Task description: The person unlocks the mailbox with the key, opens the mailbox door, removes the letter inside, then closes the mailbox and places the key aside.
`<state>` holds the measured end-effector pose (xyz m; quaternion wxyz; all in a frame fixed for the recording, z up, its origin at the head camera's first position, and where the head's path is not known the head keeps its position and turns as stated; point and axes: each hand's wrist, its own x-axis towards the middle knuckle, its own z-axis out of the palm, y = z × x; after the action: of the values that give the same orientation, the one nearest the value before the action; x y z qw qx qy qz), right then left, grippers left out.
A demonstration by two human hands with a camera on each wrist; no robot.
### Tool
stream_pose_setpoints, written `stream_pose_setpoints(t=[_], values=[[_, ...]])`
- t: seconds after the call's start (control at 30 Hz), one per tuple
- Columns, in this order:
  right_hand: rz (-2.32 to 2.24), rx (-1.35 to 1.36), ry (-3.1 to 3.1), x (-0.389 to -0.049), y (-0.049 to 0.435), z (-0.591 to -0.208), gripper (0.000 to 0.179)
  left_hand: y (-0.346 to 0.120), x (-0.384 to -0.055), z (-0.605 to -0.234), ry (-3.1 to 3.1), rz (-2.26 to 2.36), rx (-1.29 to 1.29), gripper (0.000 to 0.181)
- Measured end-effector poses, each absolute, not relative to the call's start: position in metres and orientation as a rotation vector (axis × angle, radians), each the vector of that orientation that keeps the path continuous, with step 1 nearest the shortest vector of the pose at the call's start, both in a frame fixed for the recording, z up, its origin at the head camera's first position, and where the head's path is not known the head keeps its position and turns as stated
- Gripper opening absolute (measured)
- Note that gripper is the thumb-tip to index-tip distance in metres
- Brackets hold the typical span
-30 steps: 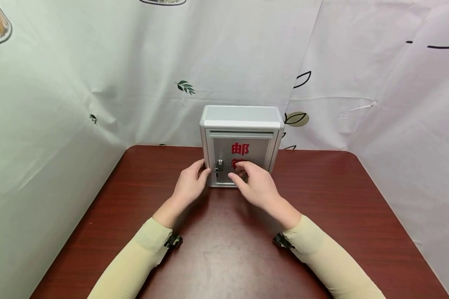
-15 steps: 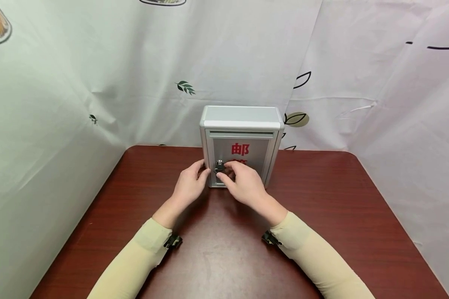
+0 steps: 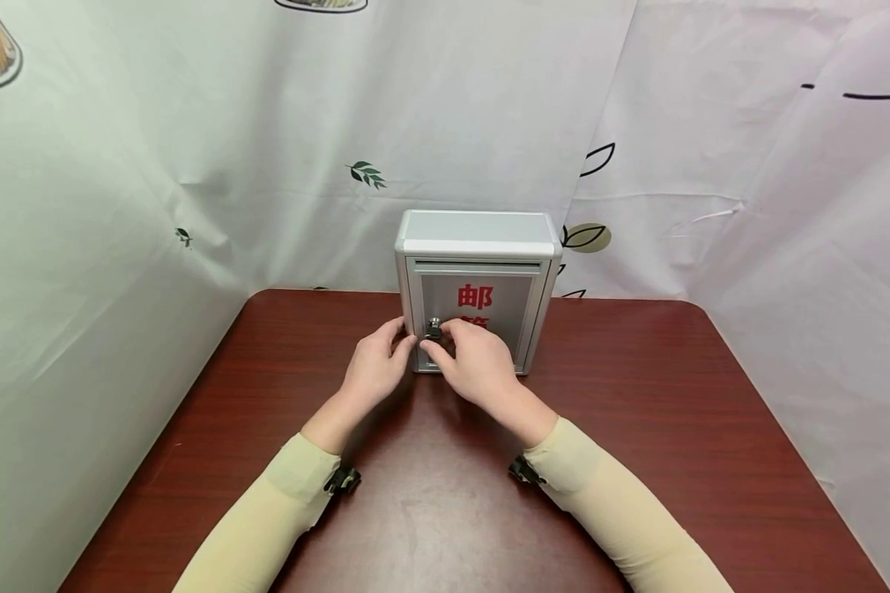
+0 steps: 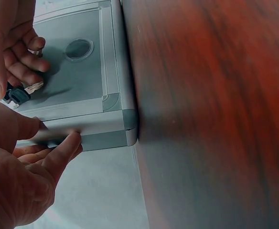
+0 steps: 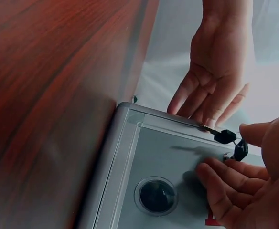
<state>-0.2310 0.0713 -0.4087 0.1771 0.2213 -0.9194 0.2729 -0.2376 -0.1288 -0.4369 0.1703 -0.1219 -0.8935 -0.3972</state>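
Note:
A silver metal mailbox [image 3: 478, 284] with red characters stands upright on the table. Its door has a lock [image 3: 434, 323] on the left. One black-headed key [image 5: 241, 150] sits at the lock, with a second key [image 5: 224, 137] hanging from it. My left hand [image 3: 374, 362] rests its thumb and fingers against the mailbox's left side, near the front edge. In front of the door, my right hand [image 3: 478, 358] has its thumb and fingers spread on either side of the key at the lock. The thumb is very near that key; no firm pinch shows.
The reddish-brown wooden table [image 3: 430, 511] extends around the mailbox. White printed cloth [image 3: 267, 123] hangs behind it and along both sides. Low on the door is a round dark window [image 5: 156, 195]. A slot [image 3: 478, 263] runs across the door's top.
My right hand has moved left across the door to the lock and keys, mostly during the first half second. My left hand and the mailbox have stayed in place.

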Motion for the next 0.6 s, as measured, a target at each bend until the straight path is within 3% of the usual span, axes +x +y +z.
stream_pose_setpoints(t=[0.6], values=[[0.467,0.634,-2.586,-0.2345,0.0655,-0.4005,0.039,-0.1294,-0.2387,-0.4385,-2.519,-1.099,-0.366,0.040]])
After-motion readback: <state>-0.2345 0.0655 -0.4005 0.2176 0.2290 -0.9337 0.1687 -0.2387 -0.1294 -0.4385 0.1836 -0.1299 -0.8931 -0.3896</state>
